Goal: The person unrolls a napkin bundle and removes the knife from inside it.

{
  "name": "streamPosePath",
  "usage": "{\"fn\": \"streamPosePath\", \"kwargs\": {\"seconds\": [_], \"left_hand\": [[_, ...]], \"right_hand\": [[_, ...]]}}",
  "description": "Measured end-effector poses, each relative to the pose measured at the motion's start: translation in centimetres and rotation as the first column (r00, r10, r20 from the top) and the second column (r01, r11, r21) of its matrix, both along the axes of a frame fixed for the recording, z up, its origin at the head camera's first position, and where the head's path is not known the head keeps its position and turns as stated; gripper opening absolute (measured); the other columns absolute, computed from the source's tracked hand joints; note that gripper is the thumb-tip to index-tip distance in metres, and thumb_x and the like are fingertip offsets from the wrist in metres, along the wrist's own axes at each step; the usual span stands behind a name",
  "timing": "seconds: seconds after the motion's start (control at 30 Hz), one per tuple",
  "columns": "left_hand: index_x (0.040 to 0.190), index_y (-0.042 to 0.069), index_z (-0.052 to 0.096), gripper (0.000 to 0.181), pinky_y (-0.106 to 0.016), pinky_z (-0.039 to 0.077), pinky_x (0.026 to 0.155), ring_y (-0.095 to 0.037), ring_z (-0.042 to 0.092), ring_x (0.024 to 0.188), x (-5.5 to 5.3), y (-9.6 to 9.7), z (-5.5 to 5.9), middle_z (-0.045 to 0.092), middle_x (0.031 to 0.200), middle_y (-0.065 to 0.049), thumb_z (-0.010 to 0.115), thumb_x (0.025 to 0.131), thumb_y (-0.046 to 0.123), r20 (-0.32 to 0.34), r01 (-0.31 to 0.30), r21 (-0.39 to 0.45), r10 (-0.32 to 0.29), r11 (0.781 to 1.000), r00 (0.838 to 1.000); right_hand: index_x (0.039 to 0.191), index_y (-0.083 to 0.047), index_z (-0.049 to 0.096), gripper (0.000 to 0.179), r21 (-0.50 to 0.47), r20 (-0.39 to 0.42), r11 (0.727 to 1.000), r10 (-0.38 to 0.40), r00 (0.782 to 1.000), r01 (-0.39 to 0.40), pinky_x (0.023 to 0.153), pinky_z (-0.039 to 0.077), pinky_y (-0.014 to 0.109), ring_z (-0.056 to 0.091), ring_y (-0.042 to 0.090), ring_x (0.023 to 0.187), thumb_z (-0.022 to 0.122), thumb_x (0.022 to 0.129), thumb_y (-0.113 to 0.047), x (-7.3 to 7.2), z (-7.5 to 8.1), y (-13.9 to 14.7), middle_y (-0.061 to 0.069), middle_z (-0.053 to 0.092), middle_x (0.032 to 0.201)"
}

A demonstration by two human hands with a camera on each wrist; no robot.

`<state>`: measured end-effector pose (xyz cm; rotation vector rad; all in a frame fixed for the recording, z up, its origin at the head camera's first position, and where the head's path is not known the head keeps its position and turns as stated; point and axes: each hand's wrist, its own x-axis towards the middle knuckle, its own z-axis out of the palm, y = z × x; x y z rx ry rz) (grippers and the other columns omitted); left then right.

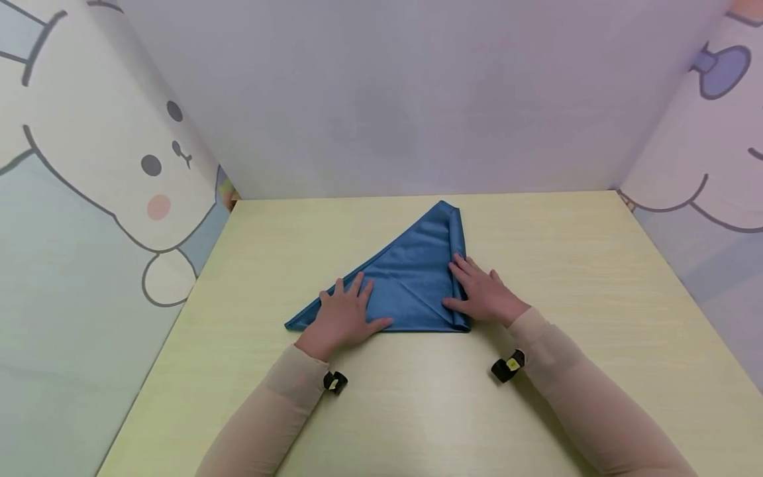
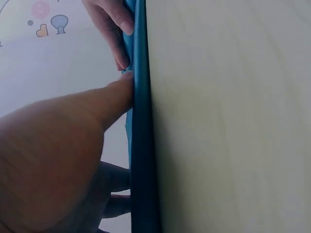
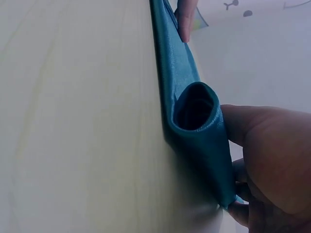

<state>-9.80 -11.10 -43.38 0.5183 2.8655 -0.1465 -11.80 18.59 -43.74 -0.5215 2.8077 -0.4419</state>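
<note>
A blue satiny cloth (image 1: 411,265), folded to a roughly triangular shape, lies on the table with its point away from me. Along its right side the fabric is turned over into a loose roll (image 1: 457,232); the roll's hollow end (image 3: 194,109) faces the right wrist camera. My left hand (image 1: 346,315) rests flat on the cloth's lower left part, fingers spread and thumb near the front edge. The right hand (image 1: 485,291) lies over the rolled side, fingers extended across it and thumb touching the cloth near the lower right corner. Its palm underside is hidden in the head view.
The pale wood-grain table (image 1: 572,265) extends around the cloth on all sides. A plain light wall (image 1: 387,99) stands behind it, with cartoon-printed panels (image 1: 107,152) at the sides. Small black devices (image 1: 508,366) sit at both wrists.
</note>
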Motion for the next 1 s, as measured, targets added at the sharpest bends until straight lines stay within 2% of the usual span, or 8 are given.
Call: {"fn": "streamPosePath", "kwargs": {"seconds": [0.37,0.7,1.0], "left_hand": [[0.155,0.017,0.022,0.101,-0.067,0.034,0.093,-0.042,0.029,0.136,-0.31,0.27,0.02,0.017,0.16,-0.006,0.031,0.081,0.085,-0.01,-0.006,-0.042,0.006,0.999,1.0],[0.155,0.015,0.02,0.104,-0.072,0.028,0.095,-0.039,0.022,0.141,-0.24,-0.01,-0.05,0.013,0.161,-0.005,0.036,0.079,0.085,0.028,-0.049,-0.024,0.049,0.999,0.998],[0.155,0.014,0.019,0.105,-0.072,0.027,0.095,-0.039,0.02,0.142,-0.1,-0.3,0.03,0.013,0.161,-0.005,0.038,0.079,0.084,0.036,-0.051,-0.023,0.052,0.998,0.998]], "right_hand": [[0.153,-0.003,0.022,0.087,-0.02,0.003,1.0,-0.024,1.0,0.024,0.105,0.013,0.07,0.01,0.037,0.145,0.06,0.091,-0.05,0.29,0.07,0.35,0.016,0.01,0.16],[0.152,-0.001,0.021,0.082,-0.021,-0.005,0.999,-0.039,0.999,0.039,0.105,0.013,0.069,0.011,0.035,0.145,0.059,0.093,-0.043,0.38,-0.13,0.6,0.017,0.009,0.16],[0.153,-0.001,0.02,0.08,-0.041,0.005,0.997,-0.058,0.998,0.058,0.106,0.012,0.068,0.012,0.036,0.145,0.058,0.093,-0.039,0.52,0.06,0.58,0.017,0.009,0.16]]}}
